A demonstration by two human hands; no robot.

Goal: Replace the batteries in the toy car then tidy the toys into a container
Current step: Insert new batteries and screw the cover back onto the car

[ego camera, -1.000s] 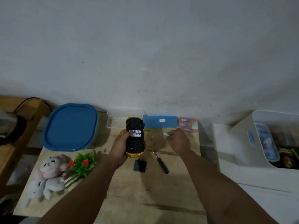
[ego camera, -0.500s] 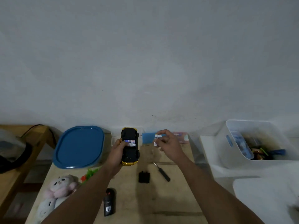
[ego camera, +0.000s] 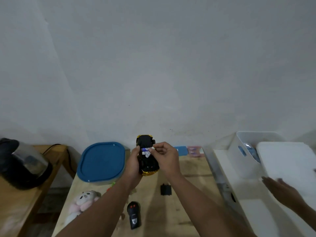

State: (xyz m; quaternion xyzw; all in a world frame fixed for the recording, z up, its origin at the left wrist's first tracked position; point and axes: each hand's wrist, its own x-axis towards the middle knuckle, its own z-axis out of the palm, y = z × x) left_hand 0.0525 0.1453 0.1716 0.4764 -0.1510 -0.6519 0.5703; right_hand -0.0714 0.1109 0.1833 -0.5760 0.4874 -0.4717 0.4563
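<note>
A person holds a toy car (ego camera: 147, 155) upside down above a wooden table (ego camera: 191, 183), the left hand (ego camera: 134, 164) wrapped around its side while the right hand (ego camera: 166, 157) pinches a small battery (ego camera: 148, 153) at the open bay in the car's black underside. The yellow body shows at both ends. On the table below lie a black battery cover (ego camera: 165, 189) and a black remote (ego camera: 134, 215); a plush toy (ego camera: 82, 202) sits near the left edge. A container with a blue lid (ego camera: 101, 160) stands left of the car, and a blue box (ego camera: 180, 151) rests by the wall behind the right hand. A white bin (ego camera: 239, 151) stands to the right, and a kettle (ego camera: 22, 164) sits on a side table. Another person's hand (ego camera: 280, 187) reaches in at far right.
</note>
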